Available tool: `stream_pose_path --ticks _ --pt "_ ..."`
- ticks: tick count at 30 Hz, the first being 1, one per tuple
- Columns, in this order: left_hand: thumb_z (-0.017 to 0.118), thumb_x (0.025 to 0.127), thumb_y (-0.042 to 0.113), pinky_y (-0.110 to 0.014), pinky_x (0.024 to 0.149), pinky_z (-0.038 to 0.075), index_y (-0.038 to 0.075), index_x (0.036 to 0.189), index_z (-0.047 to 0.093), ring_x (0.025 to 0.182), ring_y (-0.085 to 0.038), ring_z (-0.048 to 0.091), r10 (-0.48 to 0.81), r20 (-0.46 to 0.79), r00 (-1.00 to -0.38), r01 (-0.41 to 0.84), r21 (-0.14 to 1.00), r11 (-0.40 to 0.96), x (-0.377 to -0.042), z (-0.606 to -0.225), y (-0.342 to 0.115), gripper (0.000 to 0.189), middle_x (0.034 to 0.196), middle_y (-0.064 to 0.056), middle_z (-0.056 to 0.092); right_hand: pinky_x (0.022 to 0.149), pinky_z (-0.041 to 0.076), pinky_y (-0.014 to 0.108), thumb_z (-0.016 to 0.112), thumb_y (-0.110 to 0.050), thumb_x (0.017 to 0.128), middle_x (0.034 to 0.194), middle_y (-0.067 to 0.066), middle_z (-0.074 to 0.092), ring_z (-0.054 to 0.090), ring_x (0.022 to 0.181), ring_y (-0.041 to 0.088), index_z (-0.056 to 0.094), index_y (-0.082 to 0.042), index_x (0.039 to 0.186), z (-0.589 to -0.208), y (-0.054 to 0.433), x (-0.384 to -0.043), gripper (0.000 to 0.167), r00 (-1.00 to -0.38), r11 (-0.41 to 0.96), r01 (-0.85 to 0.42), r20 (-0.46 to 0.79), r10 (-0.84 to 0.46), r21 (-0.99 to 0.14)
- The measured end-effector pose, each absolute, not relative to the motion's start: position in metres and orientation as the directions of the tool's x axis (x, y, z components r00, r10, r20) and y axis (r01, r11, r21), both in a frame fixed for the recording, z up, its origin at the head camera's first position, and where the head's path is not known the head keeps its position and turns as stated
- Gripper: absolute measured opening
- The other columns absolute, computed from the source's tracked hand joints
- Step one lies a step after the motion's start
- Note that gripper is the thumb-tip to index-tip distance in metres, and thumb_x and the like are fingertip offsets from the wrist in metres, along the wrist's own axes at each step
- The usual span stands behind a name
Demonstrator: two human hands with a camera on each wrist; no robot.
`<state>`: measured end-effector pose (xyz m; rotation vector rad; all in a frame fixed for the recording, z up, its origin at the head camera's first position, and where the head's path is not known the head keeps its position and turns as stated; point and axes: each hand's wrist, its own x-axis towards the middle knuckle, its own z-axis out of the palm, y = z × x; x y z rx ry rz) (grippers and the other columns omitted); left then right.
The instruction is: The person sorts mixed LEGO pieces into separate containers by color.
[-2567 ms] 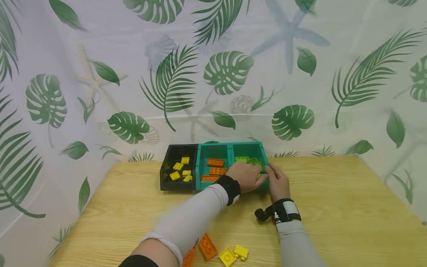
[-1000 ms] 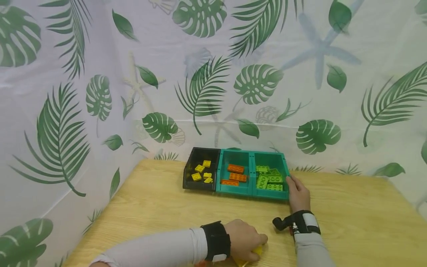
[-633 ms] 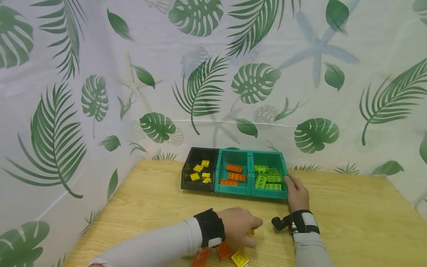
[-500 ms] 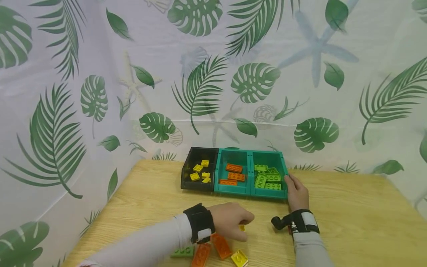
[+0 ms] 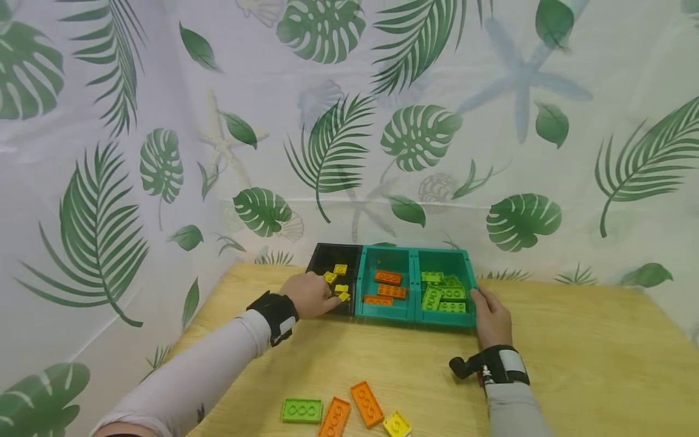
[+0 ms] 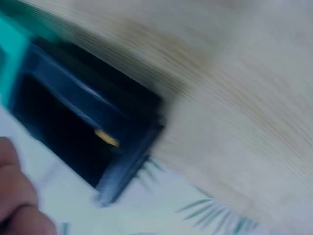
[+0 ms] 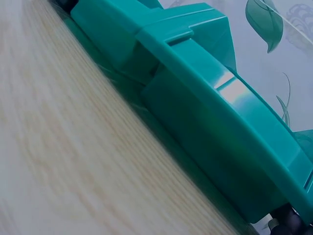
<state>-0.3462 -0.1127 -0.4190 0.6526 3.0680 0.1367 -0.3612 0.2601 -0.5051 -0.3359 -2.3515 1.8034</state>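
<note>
My left hand [image 5: 309,295] is over the front of the black bin [image 5: 352,252], its fingers curled as in a pinch. The yellow brick it carried is hidden behind the hand. In the left wrist view, the curled fingers [image 6: 19,196] show at the lower left, beside the blurred black bin [image 6: 83,93]. Several yellow bricks [image 5: 341,269] lie inside that bin. My right hand [image 5: 493,318] grips the right side of the end teal bin [image 5: 459,261], which contains several lime-green bricks [image 5: 452,293]. The right wrist view shows the teal bin's front [image 7: 210,132] close up.
The middle teal bin [image 5: 384,254] carries orange bricks [image 5: 388,277]. On the wooden table [image 5: 415,358] near me lie a green brick [image 5: 302,411], two orange bricks [image 5: 367,403] and a yellow brick [image 5: 397,424]. A leaf-patterned cloth [image 5: 349,152] hangs behind the bins.
My left hand picked up a yellow brick near the front of the table, then moved left and away from me to the black bin. The right hand stays at the teal bin.
</note>
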Motion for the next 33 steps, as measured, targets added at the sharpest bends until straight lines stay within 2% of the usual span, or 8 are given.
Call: stream_pose_path --ticks 4,9,13,17,20,22,24,33 --pt "0.057 0.092 0.025 -0.027 0.044 0.028 0.02 0.046 0.036 0.044 -0.008 0.029 0.41 0.254 -0.876 0.402 -0.086 0.912 -0.368 -0.446 -0.119 0.05 0.049 0.01 0.025 0.115 0.027 0.052 0.044 -0.061 0.097 0.154 0.014 0.04 0.032 0.144 0.037 0.042 -0.012 0.149 -0.511 0.259 -0.357 0.072 -0.963 0.239 0.081 -0.014 0.269 -0.968" --pt "0.06 0.089 0.027 -0.032 0.053 0.034 0.017 0.056 0.052 0.053 -0.014 0.042 0.417 0.387 -0.822 0.384 -0.163 0.909 -0.384 -0.479 -0.129 0.036 0.058 0.005 0.041 0.115 0.028 0.052 0.045 -0.06 0.097 0.154 0.015 0.04 0.032 0.144 0.036 0.043 -0.01 0.149 -0.517 0.254 -0.354 0.072 -0.965 0.228 0.072 -0.009 0.262 -0.971" --pt "0.058 0.089 0.05 -0.042 0.073 0.037 0.017 0.082 0.063 0.077 -0.02 0.052 0.404 0.364 -0.839 0.352 -0.202 0.914 -0.387 -0.489 -0.133 0.033 0.078 0.002 0.052 0.115 0.028 0.051 0.045 -0.061 0.097 0.153 0.015 0.041 0.032 0.144 0.036 0.043 -0.011 0.149 -0.517 0.251 -0.355 0.072 -0.963 0.237 0.074 -0.007 0.268 -0.969" --pt "0.056 0.085 0.066 -0.062 0.101 0.031 0.017 0.123 0.061 0.116 -0.026 0.052 0.383 0.364 -0.849 0.356 -0.143 0.924 -0.388 -0.489 -0.134 0.061 0.113 -0.004 0.06 0.115 0.029 0.051 0.045 -0.063 0.096 0.153 0.013 0.042 0.034 0.144 0.035 0.044 -0.012 0.149 -0.516 0.254 -0.359 0.073 -0.961 0.247 0.071 -0.001 0.275 -0.966" --pt "0.052 0.085 0.073 -0.07 0.109 0.017 0.02 0.148 0.043 0.143 -0.028 0.033 0.388 0.374 -0.842 0.378 -0.105 0.92 -0.392 -0.488 -0.135 0.083 0.146 -0.008 0.046 0.115 0.029 0.05 0.045 -0.063 0.096 0.153 0.012 0.042 0.034 0.144 0.034 0.044 -0.013 0.149 -0.514 0.257 -0.362 0.073 -0.96 0.251 0.064 0.009 0.278 -0.966" --pt "0.05 0.084 0.077 -0.072 0.11 0.012 0.021 0.155 0.031 0.151 -0.028 0.019 0.407 0.383 -0.829 0.402 -0.097 0.91 -0.395 -0.487 -0.135 0.093 0.159 -0.009 0.03 0.114 0.029 0.051 0.044 -0.062 0.096 0.153 0.012 0.043 0.035 0.143 0.034 0.044 -0.013 0.149 -0.513 0.259 -0.363 0.072 -0.96 0.262 0.061 0.016 0.281 -0.963" --pt "0.046 0.082 0.081 -0.07 0.111 0.012 0.02 0.157 0.023 0.152 -0.027 0.013 0.421 0.391 -0.818 0.414 -0.106 0.904 -0.397 -0.486 -0.134 0.099 0.164 -0.01 0.019 0.114 0.029 0.051 0.043 -0.062 0.097 0.153 0.012 0.043 0.035 0.143 0.034 0.044 -0.013 0.149 -0.512 0.262 -0.363 0.071 -0.958 0.266 0.061 0.018 0.285 -0.962" --pt "0.052 0.08 0.079 -0.059 0.118 0.009 0.017 0.159 0.014 0.153 -0.026 0.005 0.437 0.443 -0.783 0.427 -0.129 0.895 -0.392 -0.478 -0.143 0.107 0.165 -0.011 0.011 0.115 0.028 0.051 0.044 -0.062 0.097 0.153 0.013 0.042 0.034 0.144 0.035 0.044 -0.013 0.149 -0.51 0.262 -0.363 0.071 -0.958 0.268 0.051 0.029 0.285 -0.962"
